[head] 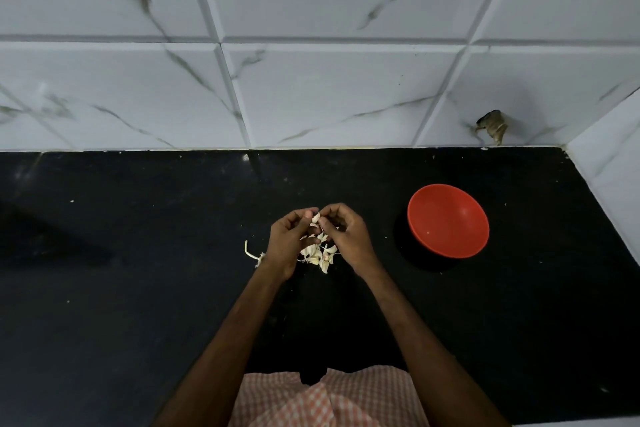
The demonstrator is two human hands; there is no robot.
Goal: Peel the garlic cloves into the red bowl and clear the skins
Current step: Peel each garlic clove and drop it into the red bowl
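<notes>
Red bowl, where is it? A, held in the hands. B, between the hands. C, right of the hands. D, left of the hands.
C: the bowl stands on the counter to the right of the right hand, apart from it.

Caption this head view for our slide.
Left hand and right hand peel a white garlic clove beside a round red bowl.

One red bowl. Two hands: left hand, right hand. One held clove. One stalk. Heap uncounted.

Black counter; white marble-veined wall tiles.
</notes>
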